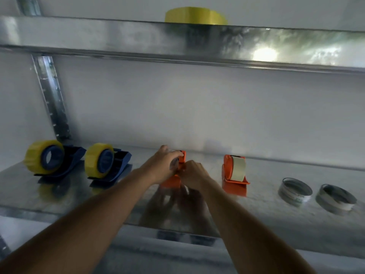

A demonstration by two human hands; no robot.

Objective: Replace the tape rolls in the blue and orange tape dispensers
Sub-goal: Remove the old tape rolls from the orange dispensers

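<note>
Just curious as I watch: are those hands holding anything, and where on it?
Both hold the orange dispenser: the left hand grips its upper part, the right hand its middle. The exact finger placement is blurred.

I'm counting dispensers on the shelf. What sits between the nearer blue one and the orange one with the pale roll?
In the head view, another orange dispenser sits there, gripped by the left hand and right hand.

Glossy reflective metal shelf (59, 194), smooth orange plastic dispenser (234, 186), glossy yellow tape roll (34, 157)
</note>
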